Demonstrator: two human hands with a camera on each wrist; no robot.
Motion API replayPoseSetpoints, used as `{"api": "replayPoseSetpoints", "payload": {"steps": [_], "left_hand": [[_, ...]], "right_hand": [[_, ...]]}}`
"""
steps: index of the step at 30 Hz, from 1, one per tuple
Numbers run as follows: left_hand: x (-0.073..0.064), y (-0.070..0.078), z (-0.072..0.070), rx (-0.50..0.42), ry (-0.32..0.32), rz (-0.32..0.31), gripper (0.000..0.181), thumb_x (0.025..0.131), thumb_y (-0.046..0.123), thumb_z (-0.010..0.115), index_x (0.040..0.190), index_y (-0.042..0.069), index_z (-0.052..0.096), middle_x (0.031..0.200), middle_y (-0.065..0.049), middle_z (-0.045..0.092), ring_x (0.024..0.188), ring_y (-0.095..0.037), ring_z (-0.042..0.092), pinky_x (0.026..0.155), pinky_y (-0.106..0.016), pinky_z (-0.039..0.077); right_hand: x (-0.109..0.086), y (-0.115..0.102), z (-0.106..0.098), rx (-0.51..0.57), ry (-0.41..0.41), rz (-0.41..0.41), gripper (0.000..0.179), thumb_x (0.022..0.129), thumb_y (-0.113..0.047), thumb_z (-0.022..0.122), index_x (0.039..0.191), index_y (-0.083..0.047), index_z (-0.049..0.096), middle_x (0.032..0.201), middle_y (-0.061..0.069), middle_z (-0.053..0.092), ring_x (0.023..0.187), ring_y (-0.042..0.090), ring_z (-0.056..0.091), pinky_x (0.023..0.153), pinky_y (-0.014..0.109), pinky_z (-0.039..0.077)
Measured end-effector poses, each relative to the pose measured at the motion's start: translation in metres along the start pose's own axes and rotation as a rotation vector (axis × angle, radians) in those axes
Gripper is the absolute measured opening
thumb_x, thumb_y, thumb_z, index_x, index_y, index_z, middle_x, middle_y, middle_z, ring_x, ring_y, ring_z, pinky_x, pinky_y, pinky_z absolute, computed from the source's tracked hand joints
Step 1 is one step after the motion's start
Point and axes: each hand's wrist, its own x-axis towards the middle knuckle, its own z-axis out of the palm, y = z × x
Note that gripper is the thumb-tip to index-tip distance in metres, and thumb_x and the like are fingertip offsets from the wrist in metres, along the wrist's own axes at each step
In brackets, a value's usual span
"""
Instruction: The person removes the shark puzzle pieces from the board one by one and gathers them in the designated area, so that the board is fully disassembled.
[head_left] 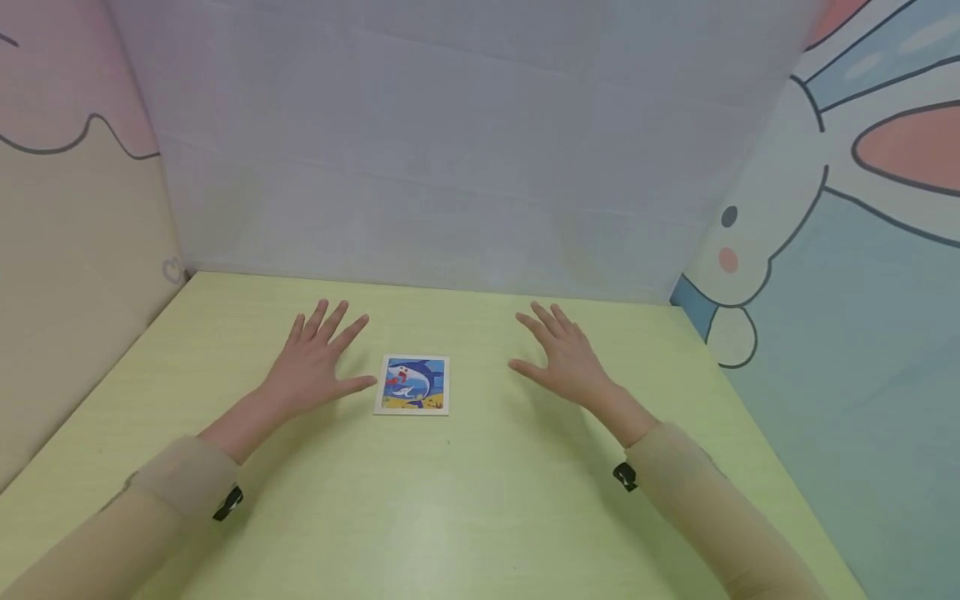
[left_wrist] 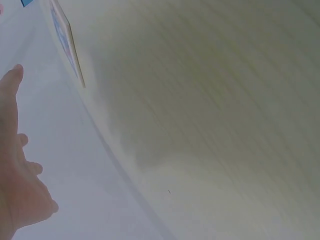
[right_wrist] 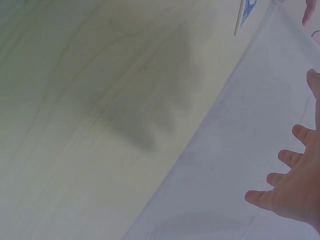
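Observation:
A small square picture puzzle (head_left: 415, 385) with a white border lies flat on the table, showing a blue shark or whale with a smaller one over yellow sand. To its left, my left hand (head_left: 311, 367) hovers above the table with fingers spread, the thumb tip close to the puzzle's left edge in the head view. My right hand (head_left: 566, 358) is held over the table on the other side, farther from the puzzle, its fingers spread too. Neither hand holds anything. In the left wrist view the puzzle (left_wrist: 67, 42) appears edge-on beyond the thumb; the right wrist view catches its corner (right_wrist: 245, 17).
The pale yellow-green table (head_left: 435, 517) ends at a whitish back wall (head_left: 450, 150). A cream and pink panel (head_left: 67, 250) stands along the left side, and a blue panel with a cartoon rabbit (head_left: 847, 350) along the right. Dark straps hang below both sleeves.

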Motion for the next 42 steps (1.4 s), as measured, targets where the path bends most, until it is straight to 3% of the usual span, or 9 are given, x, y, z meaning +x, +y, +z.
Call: {"api": "replayPoseSetpoints", "payload": {"steps": [6,10,18,25,28,35,42], "left_hand": [[0.010,0.005,0.009,0.022,-0.002,0.124,0.094,0.078,0.065,0.061,0.151,0.019,0.024,0.156,-0.017,0.016,0.144,-0.038,0.002,0.113,-0.059,0.007],[0.013,0.009,0.014,0.017,-0.028,0.173,0.092,0.077,0.061,0.065,0.150,0.018,0.027,0.156,-0.016,0.020,0.144,-0.038,0.006,0.113,-0.058,0.008],[0.016,0.018,0.020,-0.019,-0.106,0.229,0.092,0.077,0.060,0.066,0.149,0.017,0.029,0.154,-0.016,0.025,0.144,-0.038,0.011,0.114,-0.055,0.010],[0.020,0.023,0.024,-0.092,-0.169,0.250,0.090,0.078,0.058,0.067,0.149,0.016,0.031,0.150,-0.016,0.033,0.141,-0.037,0.022,0.113,-0.053,0.020],[0.022,0.025,0.024,-0.142,-0.208,0.254,0.084,0.080,0.052,0.069,0.147,0.015,0.035,0.148,-0.016,0.037,0.139,-0.037,0.027,0.111,-0.054,0.023],[0.027,0.029,0.027,-0.163,-0.294,0.296,0.074,0.083,0.046,0.068,0.143,0.012,0.041,0.142,-0.014,0.045,0.132,-0.035,0.038,0.108,-0.053,0.030],[0.029,0.028,0.032,-0.159,-0.289,0.349,0.065,0.084,0.039,0.069,0.139,0.011,0.047,0.134,-0.011,0.053,0.121,-0.030,0.048,0.103,-0.047,0.038]], "right_hand": [[0.021,-0.016,0.009,0.112,-0.073,-0.047,0.078,0.085,-0.053,0.063,0.149,-0.023,0.029,0.157,0.006,0.020,0.145,0.031,0.009,0.110,0.059,0.022],[0.031,-0.026,0.016,0.177,-0.134,-0.069,0.080,0.083,-0.050,0.066,0.149,-0.025,0.028,0.157,0.004,0.019,0.145,0.028,0.012,0.111,0.055,0.023],[0.051,-0.040,0.030,0.239,-0.225,-0.111,0.073,0.086,-0.039,0.068,0.148,-0.024,0.032,0.154,0.002,0.029,0.143,0.024,0.023,0.114,0.047,0.023],[0.067,-0.046,0.047,0.263,-0.241,-0.137,0.062,0.088,-0.034,0.067,0.143,-0.022,0.041,0.148,0.000,0.040,0.139,0.022,0.032,0.113,0.044,0.025],[0.072,-0.047,0.054,0.276,-0.268,-0.133,0.055,0.090,-0.032,0.065,0.140,-0.022,0.046,0.144,-0.001,0.045,0.136,0.021,0.036,0.112,0.043,0.028],[0.079,-0.050,0.070,0.322,-0.347,-0.074,0.039,0.090,-0.024,0.065,0.128,-0.016,0.059,0.132,0.004,0.057,0.126,0.023,0.048,0.107,0.039,0.036],[0.084,-0.051,0.081,0.227,-0.357,-0.089,0.030,0.087,-0.021,0.069,0.116,-0.013,0.068,0.116,0.003,0.064,0.109,0.018,0.057,0.096,0.032,0.045]]}}
